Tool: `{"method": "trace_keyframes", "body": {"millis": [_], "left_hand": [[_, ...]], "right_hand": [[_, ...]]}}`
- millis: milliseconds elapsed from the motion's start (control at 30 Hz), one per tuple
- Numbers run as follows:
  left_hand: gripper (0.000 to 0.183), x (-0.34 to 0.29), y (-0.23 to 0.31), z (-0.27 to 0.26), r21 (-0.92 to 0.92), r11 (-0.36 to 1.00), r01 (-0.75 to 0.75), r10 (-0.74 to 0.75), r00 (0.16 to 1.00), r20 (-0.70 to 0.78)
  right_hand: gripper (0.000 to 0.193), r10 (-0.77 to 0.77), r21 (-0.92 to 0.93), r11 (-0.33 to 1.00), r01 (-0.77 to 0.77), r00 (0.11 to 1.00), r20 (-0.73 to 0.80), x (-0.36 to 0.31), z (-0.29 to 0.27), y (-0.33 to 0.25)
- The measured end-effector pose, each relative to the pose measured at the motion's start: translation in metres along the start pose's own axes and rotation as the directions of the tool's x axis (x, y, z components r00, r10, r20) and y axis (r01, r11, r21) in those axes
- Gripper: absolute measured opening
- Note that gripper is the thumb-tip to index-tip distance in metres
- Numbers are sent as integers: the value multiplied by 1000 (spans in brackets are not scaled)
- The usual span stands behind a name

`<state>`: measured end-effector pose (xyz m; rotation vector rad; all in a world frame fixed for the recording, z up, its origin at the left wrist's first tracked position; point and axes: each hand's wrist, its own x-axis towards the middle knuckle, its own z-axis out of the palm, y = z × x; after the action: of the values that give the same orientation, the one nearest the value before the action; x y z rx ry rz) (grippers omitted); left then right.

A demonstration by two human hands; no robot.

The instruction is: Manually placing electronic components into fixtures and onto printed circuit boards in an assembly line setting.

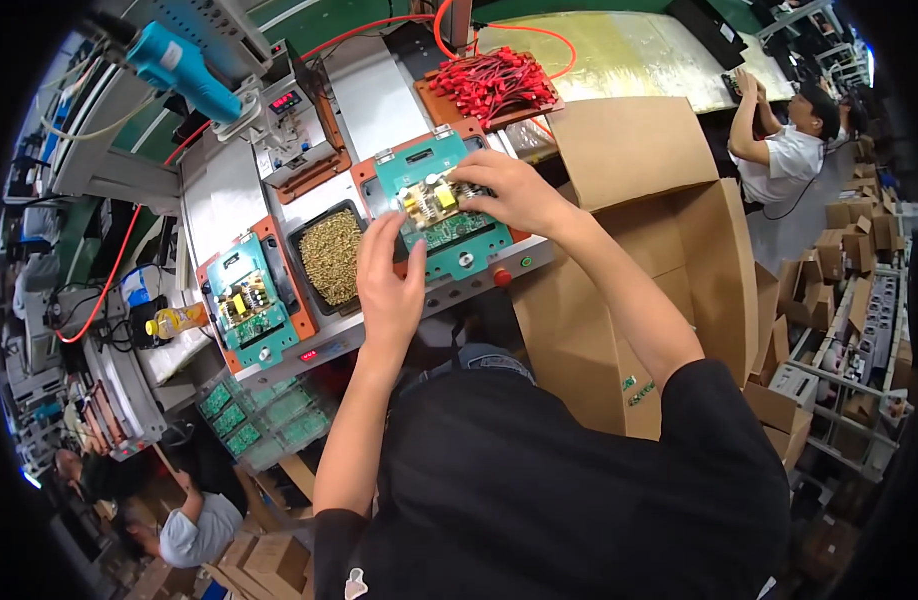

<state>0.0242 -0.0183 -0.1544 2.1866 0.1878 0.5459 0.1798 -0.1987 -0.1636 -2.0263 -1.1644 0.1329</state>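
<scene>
Over the right-hand teal fixture [442,155], a circuit board [431,203] with a yellow transformer and other tall parts is tilted up. My right hand [514,195] grips its right edge, the thumb and fingers closed on it. My left hand [389,290] is beside the board's lower left, its thumb and fingers apart and apparently holding nothing. Beneath, a green board [451,232] shows in the fixture, partly covered. A second teal fixture [276,340] to the left bears another populated circuit board [242,302]. Between the two fixtures stands a black tray [297,240] of small brass-coloured screws [331,256].
Red-capped cables [494,85] are heaped behind the right fixture. A blue electric screwdriver [184,70] hangs at the upper left. A large open carton [629,330] stands close on my right. Clear trays of green boards [264,415] lie lower left. A red button [502,277] is on the front panel.
</scene>
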Motion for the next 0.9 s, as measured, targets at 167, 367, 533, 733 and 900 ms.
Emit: {"method": "trace_keyframes", "body": {"millis": [167, 367, 533, 733, 900], "left_hand": [[36, 3, -11, 20, 276, 949, -153, 162, 987, -7], [26, 6, -24, 19, 286, 944, -162, 184, 982, -52], [26, 8, -23, 20, 281, 948, -153, 178, 982, -68], [23, 15, -21, 25, 297, 939, -175, 194, 980, -36], [24, 18, -23, 31, 232, 957, -176, 189, 981, -38]], "right_hand": [[36, -36, 38, 999, 35, 999, 26, 4, 14, -2], [36, -58, 2, 998, 58, 998, 10, 8, 19, -5], [34, -30, -12, 999, 30, 999, -12, 5, 24, -6], [36, -24, -18, 1000, 24, 1000, 0, 5, 23, 0], [37, -38, -25, 999, 37, 998, -43, 2, 20, 5]]}}
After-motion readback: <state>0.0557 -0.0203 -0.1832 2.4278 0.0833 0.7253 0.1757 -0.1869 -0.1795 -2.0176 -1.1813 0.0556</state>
